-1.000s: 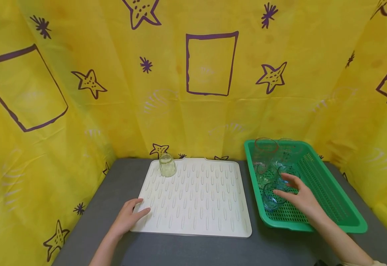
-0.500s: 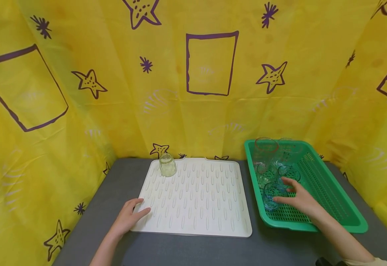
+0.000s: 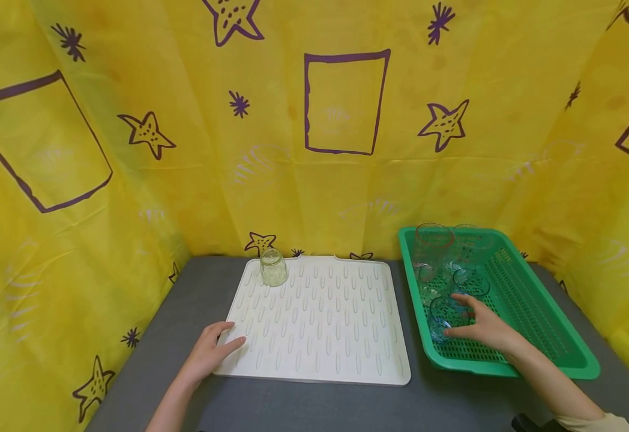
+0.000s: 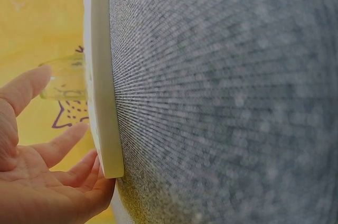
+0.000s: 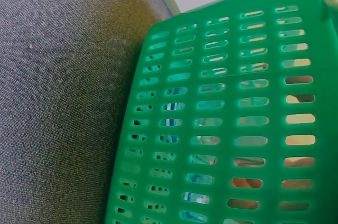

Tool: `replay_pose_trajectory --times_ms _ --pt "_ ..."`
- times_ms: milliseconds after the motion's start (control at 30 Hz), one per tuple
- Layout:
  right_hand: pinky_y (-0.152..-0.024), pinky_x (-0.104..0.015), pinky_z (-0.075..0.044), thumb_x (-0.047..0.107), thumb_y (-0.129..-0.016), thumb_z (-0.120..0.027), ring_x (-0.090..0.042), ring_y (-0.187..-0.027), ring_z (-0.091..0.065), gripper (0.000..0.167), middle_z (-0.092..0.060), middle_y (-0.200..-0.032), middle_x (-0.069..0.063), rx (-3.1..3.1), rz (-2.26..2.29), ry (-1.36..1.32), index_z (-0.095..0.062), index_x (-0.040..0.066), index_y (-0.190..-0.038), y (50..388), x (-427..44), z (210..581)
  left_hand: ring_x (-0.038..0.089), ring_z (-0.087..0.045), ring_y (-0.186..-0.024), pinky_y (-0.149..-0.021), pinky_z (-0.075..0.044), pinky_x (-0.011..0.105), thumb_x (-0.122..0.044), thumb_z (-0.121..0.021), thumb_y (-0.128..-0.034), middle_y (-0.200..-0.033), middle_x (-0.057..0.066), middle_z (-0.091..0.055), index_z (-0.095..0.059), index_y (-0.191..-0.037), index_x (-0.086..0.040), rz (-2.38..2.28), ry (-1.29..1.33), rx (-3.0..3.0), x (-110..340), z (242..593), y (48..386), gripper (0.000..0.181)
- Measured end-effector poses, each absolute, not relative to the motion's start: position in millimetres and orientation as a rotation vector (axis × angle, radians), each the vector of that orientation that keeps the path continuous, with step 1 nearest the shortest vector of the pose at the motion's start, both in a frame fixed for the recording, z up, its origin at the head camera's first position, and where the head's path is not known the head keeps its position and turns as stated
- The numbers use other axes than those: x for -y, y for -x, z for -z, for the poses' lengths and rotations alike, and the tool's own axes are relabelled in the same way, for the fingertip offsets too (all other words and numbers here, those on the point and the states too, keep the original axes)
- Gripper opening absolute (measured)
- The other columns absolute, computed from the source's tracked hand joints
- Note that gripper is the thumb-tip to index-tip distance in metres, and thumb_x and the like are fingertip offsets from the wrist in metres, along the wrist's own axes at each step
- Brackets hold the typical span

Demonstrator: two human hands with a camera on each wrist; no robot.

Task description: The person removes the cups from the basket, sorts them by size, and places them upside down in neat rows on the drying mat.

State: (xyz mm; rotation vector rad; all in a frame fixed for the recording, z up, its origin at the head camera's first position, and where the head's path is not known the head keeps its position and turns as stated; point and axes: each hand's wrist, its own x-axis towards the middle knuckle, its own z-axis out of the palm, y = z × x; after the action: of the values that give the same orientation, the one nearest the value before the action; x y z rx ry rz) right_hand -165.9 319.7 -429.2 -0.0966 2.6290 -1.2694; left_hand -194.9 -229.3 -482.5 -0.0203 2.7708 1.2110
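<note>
In the head view my right hand (image 3: 482, 327) reaches into the green basket (image 3: 514, 371), its thumb and fingers curled round a clear blue glass (image 3: 440, 327). Another bluish glass (image 3: 471, 282) stands just behind it. At the left front edge of a white ridged drying board (image 3: 320, 324) rests my left hand (image 3: 209, 351), fingers spread and relaxed. The left wrist view shows some of its fingers (image 4: 79, 171) touching the board's edge. A pale green glass (image 3: 273, 268) sits upside down at the board's back left corner. The basket wall hides my right hand's grip in the right wrist view.
Tall clear glasses, one with a red rim (image 3: 434, 235), and smaller ones stand along the basket's left side. A grey tabletop (image 3: 271, 408) lies beneath everything. A yellow patterned curtain (image 3: 341, 198) closes off the back and sides.
My right hand has lowered and shifted slightly left, its fingers now closing round the blue glass. The left hand and the green glass keep their places.
</note>
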Motion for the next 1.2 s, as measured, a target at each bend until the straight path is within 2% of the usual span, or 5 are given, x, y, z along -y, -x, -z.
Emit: replay_pose_trajectory --times_ms 200,667,967,1200 --pt "-0.078 -0.051 -0.050 0.024 -0.084 -0.076 -0.055 -0.117 -0.039 0.090 -0.024 -0.142 -0.039 -2.642 1.243 0.118 -0.022 -0.010 -0.147 165.7 -320.9 431.2 0.045 -0.035 -0.131 -0.105 -0.031 0.060 -0.035 -0.072 -0.0880 -0.140 0.030 -0.039 -0.051 -0.133 0.007 -1.214 0.024 -2.767 229.7 483.5 195.8 0.066" --pt "-0.078 -0.049 -0.050 0.025 -0.085 -0.076 -0.049 -0.116 -0.043 0.087 -0.039 -0.135 -0.036 -2.652 1.221 0.085 -0.025 -0.009 -0.146 166.7 -319.1 430.9 0.044 -0.035 -0.132 -0.106 -0.030 0.060 -0.035 -0.072 -0.0877 -0.140 0.030 -0.039 -0.051 -0.133 0.006 -1.227 0.028 -2.758 231.2 484.1 195.8 0.065" --pt "-0.079 -0.049 -0.049 0.029 -0.085 -0.076 -0.048 -0.117 -0.044 0.087 -0.041 -0.135 -0.034 -2.673 1.237 0.056 -0.026 -0.008 -0.146 165.4 -318.9 429.8 0.044 -0.037 -0.131 -0.105 -0.032 0.059 -0.034 -0.072 -0.0888 -0.139 0.030 -0.041 -0.051 -0.134 0.006 -1.243 0.016 -2.758 230.7 483.5 195.3 0.064" --pt "-0.078 -0.049 -0.050 0.032 -0.087 -0.074 -0.046 -0.118 -0.043 0.089 -0.035 -0.143 -0.031 -2.707 1.251 0.020 -0.022 -0.006 -0.148 162.0 -319.6 426.1 0.043 -0.039 -0.130 -0.103 -0.036 0.056 -0.033 -0.069 -0.0912 -0.139 0.030 -0.043 -0.050 -0.136 0.006 -1.278 0.027 -2.762 228.9 480.7 193.7 0.062"
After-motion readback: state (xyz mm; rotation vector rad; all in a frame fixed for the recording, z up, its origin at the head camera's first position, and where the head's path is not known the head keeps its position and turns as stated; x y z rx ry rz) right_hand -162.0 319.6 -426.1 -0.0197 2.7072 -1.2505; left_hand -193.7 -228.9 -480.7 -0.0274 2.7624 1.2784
